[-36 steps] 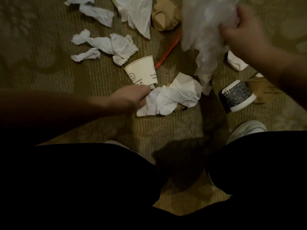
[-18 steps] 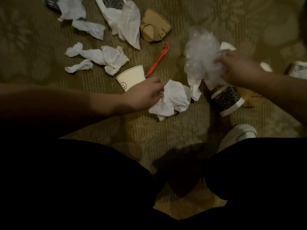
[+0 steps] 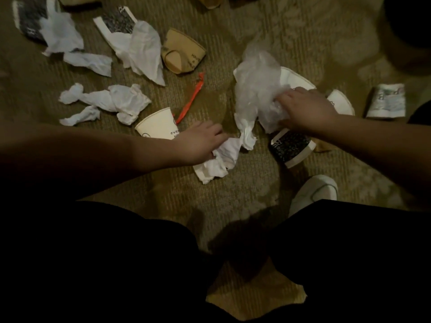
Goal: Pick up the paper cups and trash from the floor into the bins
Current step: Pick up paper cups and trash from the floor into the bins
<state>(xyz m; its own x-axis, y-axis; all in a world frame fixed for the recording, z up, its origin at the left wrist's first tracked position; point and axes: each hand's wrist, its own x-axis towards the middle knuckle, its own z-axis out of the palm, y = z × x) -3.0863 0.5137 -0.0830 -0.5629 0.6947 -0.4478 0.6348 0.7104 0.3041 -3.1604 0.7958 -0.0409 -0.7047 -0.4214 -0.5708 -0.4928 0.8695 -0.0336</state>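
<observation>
My left hand (image 3: 201, 142) is closed on a crumpled white napkin (image 3: 221, 159) lying on the carpet, just right of a white smiley paper cup (image 3: 157, 127) on its side. My right hand (image 3: 305, 110) grips a clear crumpled plastic bag (image 3: 256, 82), held low over a dark patterned cup (image 3: 291, 148) and a flattened white cup (image 3: 296, 79). An orange plastic stick (image 3: 190, 102) lies between the two hands' areas, beyond the smiley cup.
Several crumpled tissues (image 3: 112, 101) and another tissue (image 3: 142, 50) lie at the left with patterned cups (image 3: 30, 19). A squashed brown cup (image 3: 182, 53) sits further away. At the right lie a white cup (image 3: 340, 102) and a wrapper (image 3: 386, 101). My white shoe (image 3: 313, 191) stands near.
My right hand has come down with the plastic bag to just above the floor. My left hand has closed on the napkin and bunched it. The view has shifted slightly.
</observation>
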